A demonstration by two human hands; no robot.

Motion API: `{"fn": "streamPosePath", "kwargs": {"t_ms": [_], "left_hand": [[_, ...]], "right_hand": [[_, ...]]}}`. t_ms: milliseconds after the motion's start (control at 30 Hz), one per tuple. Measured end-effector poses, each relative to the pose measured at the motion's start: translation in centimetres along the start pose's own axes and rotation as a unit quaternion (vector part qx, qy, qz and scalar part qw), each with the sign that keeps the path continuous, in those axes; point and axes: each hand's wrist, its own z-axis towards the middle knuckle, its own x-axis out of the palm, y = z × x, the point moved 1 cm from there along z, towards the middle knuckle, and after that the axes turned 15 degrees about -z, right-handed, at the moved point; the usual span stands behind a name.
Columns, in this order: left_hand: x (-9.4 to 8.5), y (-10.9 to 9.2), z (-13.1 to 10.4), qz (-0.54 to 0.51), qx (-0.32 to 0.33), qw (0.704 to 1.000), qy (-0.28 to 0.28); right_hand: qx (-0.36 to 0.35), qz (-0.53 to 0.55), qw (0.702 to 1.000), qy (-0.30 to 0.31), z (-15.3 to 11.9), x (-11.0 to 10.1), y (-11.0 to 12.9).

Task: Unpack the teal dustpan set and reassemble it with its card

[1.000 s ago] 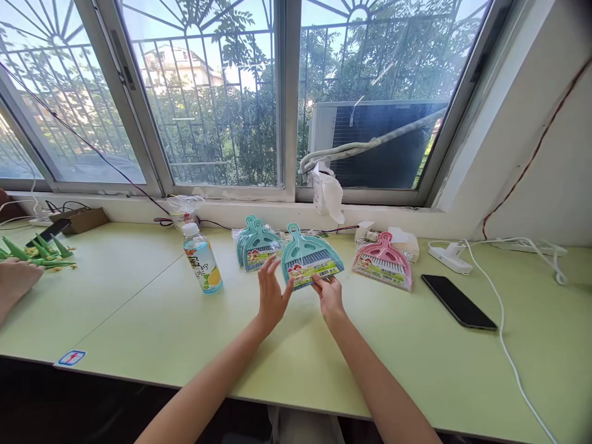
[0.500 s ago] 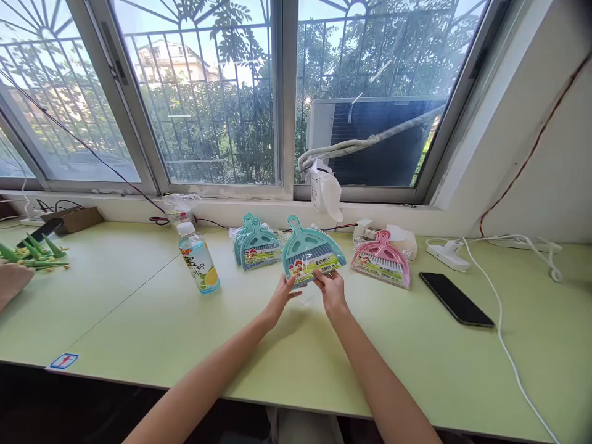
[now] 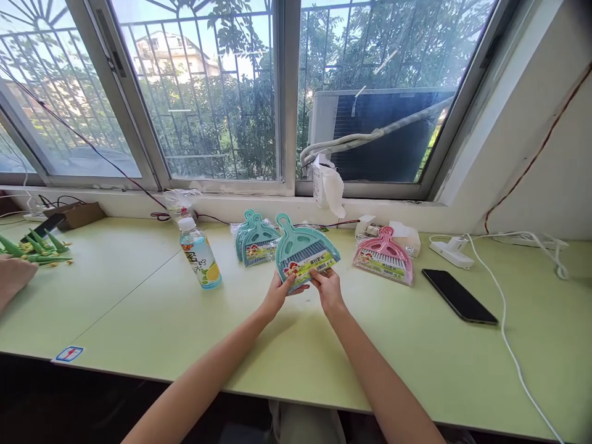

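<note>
A packaged teal dustpan and brush set (image 3: 305, 246) is held up in front of me over the table, handle pointing away and slightly left. My left hand (image 3: 278, 293) grips its lower left edge, thumb on the front. At the lower right edge, my right hand (image 3: 328, 288) pinches it near the printed label. Behind and to the left lie more teal dustpan sets (image 3: 259, 240) in clear plastic, overlapping. To the right rests a stack of pink dustpan sets (image 3: 385, 256), wrapped as well.
A drink bottle (image 3: 200, 256) stands left of the sets. On the right lie a black phone (image 3: 459, 296), a power strip (image 3: 452, 251) and a white cable (image 3: 503, 314). Another person's hand (image 3: 16, 280) is at far left beside green pointed pieces (image 3: 39, 243).
The held teal set has shifted slightly left and tilted, with both hands still on it. At far left, the other person's hand has moved further into view.
</note>
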Motion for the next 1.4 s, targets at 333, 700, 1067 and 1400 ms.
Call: {"fn": "streamPosePath", "kwargs": {"t_ms": [333, 700, 1067, 1400], "left_hand": [[0.1, -0.3, 0.0, 0.009, 0.006, 1.000, -0.003], [0.2, -0.5, 0.1, 0.005, 0.008, 1.000, -0.014], [0.0, -0.3, 0.3, 0.020, 0.006, 1.000, 0.001], [-1.2, -0.2, 0.9, -0.009, -0.010, 1.000, 0.004]], "right_hand": [[0.026, 0.011, 1.000, -0.003, -0.2, 0.0, 0.4], [0.029, 0.015, 0.999, 0.016, 0.3, -0.1, -0.1], [0.054, 0.035, 0.998, -0.016, 0.6, -0.3, -0.1], [0.135, -0.063, 0.989, 0.007, 1.7, -1.4, 0.3]]}}
